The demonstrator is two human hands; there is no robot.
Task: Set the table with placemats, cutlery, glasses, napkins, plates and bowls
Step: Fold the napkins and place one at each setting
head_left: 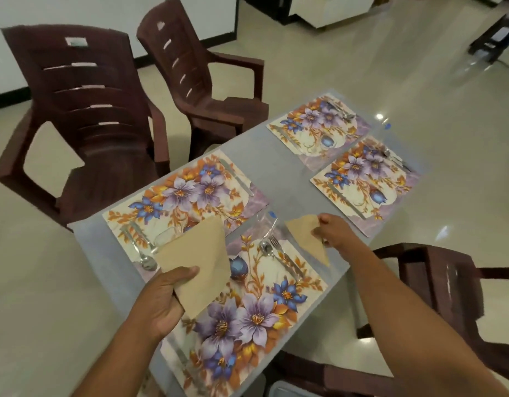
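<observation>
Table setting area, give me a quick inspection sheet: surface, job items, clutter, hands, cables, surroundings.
Surface: glass table, its bare parts showing the floor beneath.
Job's things: four floral placemats, nearest one; cutlery on each, including a spoon and fork; a clear glass; no plates or bowls seen.
Clutter: nothing seen.
Hands: left hand grips a stack of tan napkins; right hand pinches a single folded napkin beside the nearest placemat.
Cables: nothing seen.
Surroundings: brown plastic chairs around the table, glossy tiled floor.

No readable text anywhere, pale sticker on the chair back (pixel 75 41) at ten o'clock, too blurred to read
</observation>
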